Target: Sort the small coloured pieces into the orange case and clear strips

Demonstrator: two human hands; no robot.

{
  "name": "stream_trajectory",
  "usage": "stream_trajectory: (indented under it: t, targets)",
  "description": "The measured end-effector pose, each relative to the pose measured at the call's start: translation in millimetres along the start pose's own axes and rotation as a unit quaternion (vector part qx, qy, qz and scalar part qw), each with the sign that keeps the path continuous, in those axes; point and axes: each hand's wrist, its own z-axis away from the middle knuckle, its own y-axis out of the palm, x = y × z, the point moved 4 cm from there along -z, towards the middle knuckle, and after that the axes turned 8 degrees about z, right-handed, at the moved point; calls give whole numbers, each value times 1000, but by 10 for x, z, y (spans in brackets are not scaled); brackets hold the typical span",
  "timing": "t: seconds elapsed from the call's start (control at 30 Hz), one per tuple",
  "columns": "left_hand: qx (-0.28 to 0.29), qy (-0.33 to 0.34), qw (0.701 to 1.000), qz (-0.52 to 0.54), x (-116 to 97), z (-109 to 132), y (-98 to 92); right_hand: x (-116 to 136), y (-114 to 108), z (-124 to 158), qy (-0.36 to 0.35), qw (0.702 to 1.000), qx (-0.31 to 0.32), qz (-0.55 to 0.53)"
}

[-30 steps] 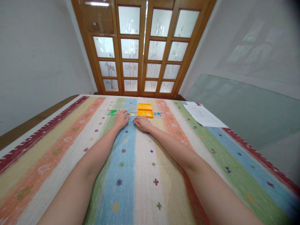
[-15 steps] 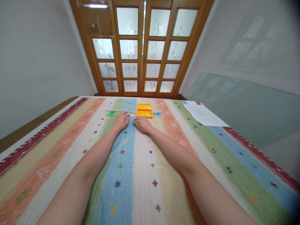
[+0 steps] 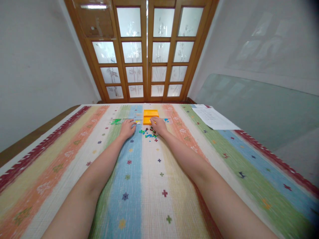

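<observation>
Reaching over orange plastic box (image 3: 151,113), mid-frame: right hand (image 3: 159,125).
Left hand (image 3: 128,128) apart; grips' opening, contents unclear. Small multicoloured pieces (image 3: 150,135) close, presumably for reach.

We see the worktop (image 3: 152,179), spread with a striped cloth (image 3: 72,146), bearing an open yellow box (image 3: 151,113), clear trays (image 3: 170,120) beside it, small coloured pieces (image 3: 150,135) scattered before it, and paper sheets (image 3: 214,119) to the right.

Likely a room in a home. Under my left hand (image 3: 128,128) and right hand (image 3: 159,125): multicoloured striped fabric tablecloth (image 3: 152,172). Beyond them: brown wooden double doors (image 3: 150,53), frosted plant-patterned glass panes (image 3: 134,74).
</observation>
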Motion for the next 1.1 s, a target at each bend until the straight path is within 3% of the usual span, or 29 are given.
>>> stream_trajectory:
  t: [0.23,0.4,0.67,0.93,1.1]
  targets:
    - [8,13,1000,6,-7,3,1,-172,13,10,36,999,-26,10]
    - [24,33,999,22,-85,-16,-6,-35,35,48,-13,1000,-9,19]
    - [27,41,998,39,-203,-27,-60,342,29,152,-118,989,82,33]
    - [69,22,996,43,-233,-10,-28,472,30,220,-162,980,117,9]
    - [91,22,995,43,-218,-2,16,444,38,208,-133,983,118,46]
